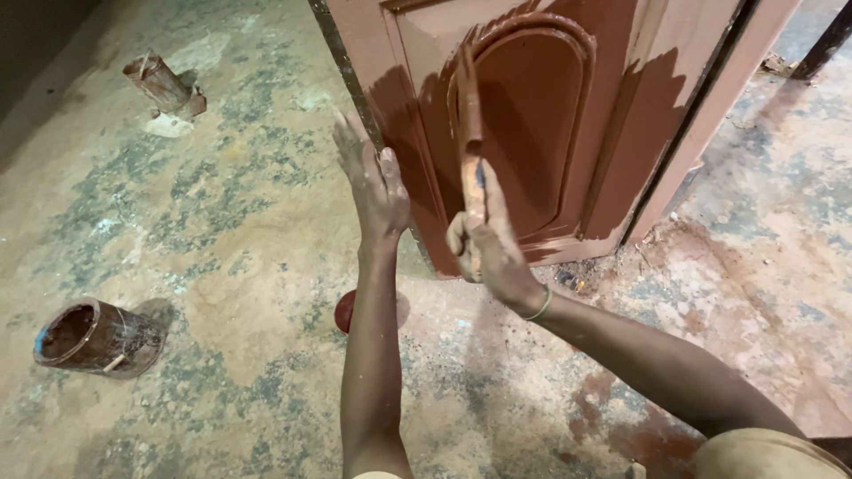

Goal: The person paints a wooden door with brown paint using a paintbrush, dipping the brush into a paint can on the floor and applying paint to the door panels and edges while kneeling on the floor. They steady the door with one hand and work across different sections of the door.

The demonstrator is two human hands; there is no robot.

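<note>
The right hand [486,241] is gripping the handle of a paintbrush [470,115], holding it upright so the bristles are pressing flat against the arched panel of a wooden door [532,124] that is lying tilted on the floor [222,248]. Dark red-brown wet paint is covering the panel and part of the frame, while the outer edges are showing a paler coat. The left hand [377,182] is open, fingers spread, resting against the door's left edge, probably steadying it against the brush strokes. A small red lid [345,310] is sitting on the floor just below that arm. A paint can [93,337] is lying tipped at the lower left, well apart, and another can [162,84] is standing farther off.
</note>
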